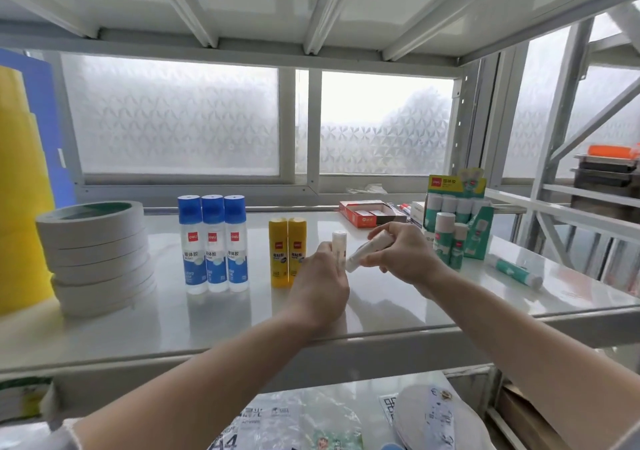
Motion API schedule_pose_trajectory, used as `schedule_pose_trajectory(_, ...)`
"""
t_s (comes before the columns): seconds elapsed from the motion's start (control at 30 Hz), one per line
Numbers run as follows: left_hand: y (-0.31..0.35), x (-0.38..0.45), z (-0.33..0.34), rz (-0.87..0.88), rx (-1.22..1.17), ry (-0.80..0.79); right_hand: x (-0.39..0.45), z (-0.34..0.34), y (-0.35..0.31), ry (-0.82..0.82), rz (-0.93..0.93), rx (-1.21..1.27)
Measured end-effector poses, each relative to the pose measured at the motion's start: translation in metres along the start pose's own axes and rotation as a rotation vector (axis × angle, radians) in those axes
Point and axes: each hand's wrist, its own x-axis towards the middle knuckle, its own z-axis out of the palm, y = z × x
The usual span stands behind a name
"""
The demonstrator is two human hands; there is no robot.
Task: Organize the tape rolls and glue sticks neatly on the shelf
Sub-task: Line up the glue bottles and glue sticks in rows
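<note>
Roughly halfway by the look of it. Left hand (320, 285) fingers wrapped round an upright pale glue stick (337, 241) standing on the white shelf (381, 311); right hand (403, 253) fingers pinch a second pale tilted glue stick (363, 250), its lower end touching the first. Just left of the fingers: two yellow glue sticks (287, 255) paired upright, then three blue-capped glue bottles (213, 241) in a row, then a stack of white tape rolls (97, 252) well left. Still loose right of the fingers: teal-and-white glue sticks (448, 238) beside their display box (460, 207), one teal glue stick lying flat (516, 271).
</note>
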Motion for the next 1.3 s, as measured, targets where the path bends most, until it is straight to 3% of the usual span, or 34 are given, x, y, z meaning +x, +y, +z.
schedule_pose_trajectory(0.27,-0.001,-0.001,0.001,-0.045,-0.005,0.000,-0.002,0.008,0.006,-0.009,-0.085,0.168)
schedule_pose_trajectory(0.43,0.000,-0.001,0.002,-0.065,-0.003,-0.009,0.004,0.018,0.013,0.031,-0.175,-0.214)
schedule_pose_trajectory(0.8,-0.003,0.000,0.000,-0.072,-0.025,0.001,0.003,0.026,0.026,-0.026,-0.207,-0.040)
schedule_pose_trajectory(1.3,-0.002,0.003,0.000,-0.099,-0.012,0.001,-0.004,0.024,0.023,-0.101,-0.170,-0.045)
